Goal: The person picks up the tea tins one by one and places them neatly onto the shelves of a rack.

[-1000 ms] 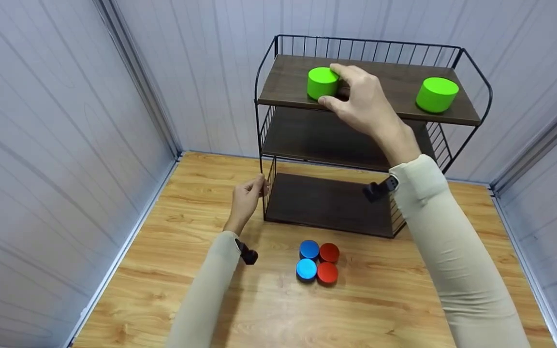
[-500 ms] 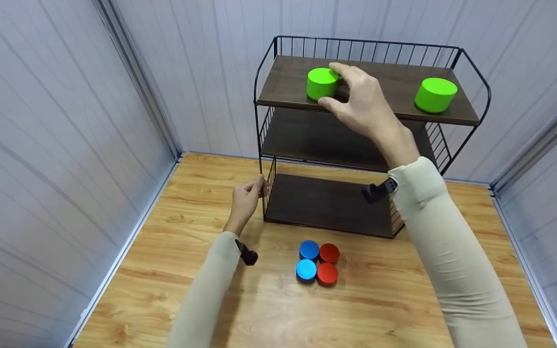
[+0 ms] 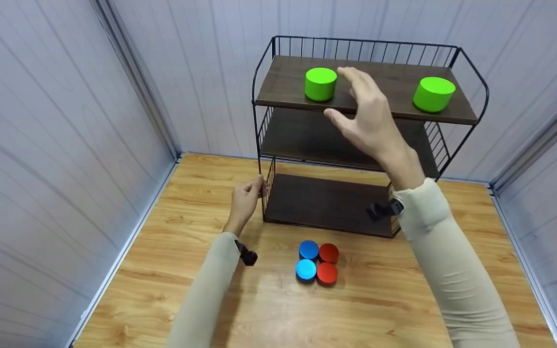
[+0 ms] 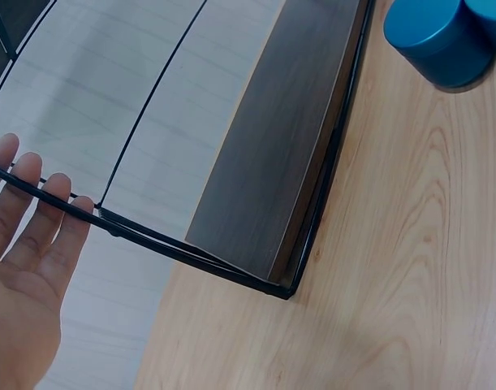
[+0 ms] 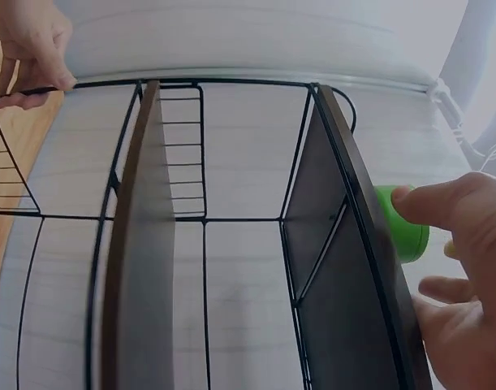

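In the head view my right hand [image 3: 370,118] is just to the right of a green cylinder [image 3: 320,84] on the top board of a black wire rack [image 3: 327,198]. Its thumb and fingers are spread, and a gap separates them from the cylinder. The right wrist view shows the same green cylinder [image 5: 406,231] beyond the board's edge, partly behind the thumb. Low on the rack's left side, my left hand [image 3: 245,200] grips the upright. In the left wrist view, the fingers [image 4: 49,223] curl round the black rod [image 4: 142,238].
A second green cylinder [image 3: 433,94] stands at the top board's right end. On the wooden floor [image 3: 201,208] before the rack, two blue cylinders [image 3: 306,270] and two red cylinders [image 3: 327,273] stand clustered. Pale panel walls [image 3: 65,169] enclose the area.
My right hand has let go of the left green cylinder and drawn back slightly right and down, its fingers wider. The cylinder stays on the top board. My left hand keeps its grip.
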Demonstrator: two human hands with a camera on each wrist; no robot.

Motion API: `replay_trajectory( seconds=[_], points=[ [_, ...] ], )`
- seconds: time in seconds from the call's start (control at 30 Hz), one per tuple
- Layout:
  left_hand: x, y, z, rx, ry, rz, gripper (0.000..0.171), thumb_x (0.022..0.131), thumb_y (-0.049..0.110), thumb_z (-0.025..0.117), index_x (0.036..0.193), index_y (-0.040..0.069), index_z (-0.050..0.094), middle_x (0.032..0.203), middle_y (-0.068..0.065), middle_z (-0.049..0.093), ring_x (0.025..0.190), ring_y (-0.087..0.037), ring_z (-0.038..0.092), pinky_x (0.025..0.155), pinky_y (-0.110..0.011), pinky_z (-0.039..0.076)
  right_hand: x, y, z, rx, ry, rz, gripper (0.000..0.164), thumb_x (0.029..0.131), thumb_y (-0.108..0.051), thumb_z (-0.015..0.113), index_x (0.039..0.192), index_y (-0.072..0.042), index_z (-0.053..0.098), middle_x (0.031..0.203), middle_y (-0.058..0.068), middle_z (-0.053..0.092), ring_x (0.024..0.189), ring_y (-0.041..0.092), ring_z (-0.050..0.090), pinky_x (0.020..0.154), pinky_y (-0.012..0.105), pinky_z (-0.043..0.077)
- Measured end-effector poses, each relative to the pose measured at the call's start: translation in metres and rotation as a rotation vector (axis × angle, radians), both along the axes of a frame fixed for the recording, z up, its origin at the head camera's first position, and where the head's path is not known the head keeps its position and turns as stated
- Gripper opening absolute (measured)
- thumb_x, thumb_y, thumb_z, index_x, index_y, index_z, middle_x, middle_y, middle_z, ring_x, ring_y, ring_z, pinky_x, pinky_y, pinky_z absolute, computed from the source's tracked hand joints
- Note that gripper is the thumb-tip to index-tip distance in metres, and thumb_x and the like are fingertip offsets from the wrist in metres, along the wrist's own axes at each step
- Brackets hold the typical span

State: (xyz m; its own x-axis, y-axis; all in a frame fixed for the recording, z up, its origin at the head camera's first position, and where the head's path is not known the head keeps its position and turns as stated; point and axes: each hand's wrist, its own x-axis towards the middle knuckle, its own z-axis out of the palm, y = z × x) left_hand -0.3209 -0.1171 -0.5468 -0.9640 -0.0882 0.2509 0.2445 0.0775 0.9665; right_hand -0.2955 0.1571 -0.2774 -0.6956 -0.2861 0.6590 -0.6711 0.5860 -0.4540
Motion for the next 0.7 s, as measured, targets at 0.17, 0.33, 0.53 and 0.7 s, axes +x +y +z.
replay_trajectory(
  seconds=[0.17, 0.33, 0.53, 0.7],
  points=[
    [-0.001, 0.0, -0.001, -0.002, 0.009, 0.0, 0.042, 0.107, 0.033, 0.058, 0.08, 0.006, 0.074, 0.073, 0.003, 0.068, 0.082, -0.04, 0.068, 0.088, -0.058, 0.058, 0.016, 0.006, -0.018, 0.018, 0.146, 0.007, 0.066, 0.093, -0.013, 0.078, 0.149, 0.003, 0.047, 0.154, 0.021, 0.047, 0.147, 0.029, 0.042, 0.121, 0.038, 0.037],
    [-0.001, 0.0, -0.001, 0.003, 0.022, 0.002, 0.041, 0.108, 0.031, 0.057, 0.081, 0.005, 0.074, 0.073, 0.0, 0.068, 0.087, -0.052, 0.064, 0.088, -0.062, 0.056, 0.031, 0.013, -0.039, 0.034, 0.253, 0.041, 0.062, 0.093, -0.01, 0.077, 0.146, 0.004, 0.049, 0.151, 0.025, 0.049, 0.146, 0.036, 0.042, 0.123, 0.041, 0.033],
    [0.0, 0.0, 0.0, 0.01, 0.024, -0.003, 0.041, 0.108, 0.03, 0.057, 0.081, 0.005, 0.073, 0.08, -0.022, 0.068, 0.081, -0.043, 0.066, 0.085, -0.058, 0.059, 0.049, 0.025, -0.07, -0.001, 0.254, 0.097, 0.066, 0.086, -0.005, 0.082, 0.144, 0.004, 0.051, 0.152, 0.023, 0.049, 0.147, 0.042, 0.039, 0.123, 0.047, 0.033],
    [0.0, 0.001, 0.001, 0.018, 0.025, 0.002, 0.042, 0.107, 0.03, 0.058, 0.08, 0.003, 0.073, 0.073, -0.002, 0.067, 0.077, -0.033, 0.067, 0.084, -0.057, 0.059, 0.062, 0.04, -0.102, 0.013, 0.222, 0.103, 0.075, 0.082, -0.009, 0.085, 0.146, 0.004, 0.049, 0.154, 0.023, 0.047, 0.148, 0.041, 0.037, 0.124, 0.047, 0.031]
  ],
)
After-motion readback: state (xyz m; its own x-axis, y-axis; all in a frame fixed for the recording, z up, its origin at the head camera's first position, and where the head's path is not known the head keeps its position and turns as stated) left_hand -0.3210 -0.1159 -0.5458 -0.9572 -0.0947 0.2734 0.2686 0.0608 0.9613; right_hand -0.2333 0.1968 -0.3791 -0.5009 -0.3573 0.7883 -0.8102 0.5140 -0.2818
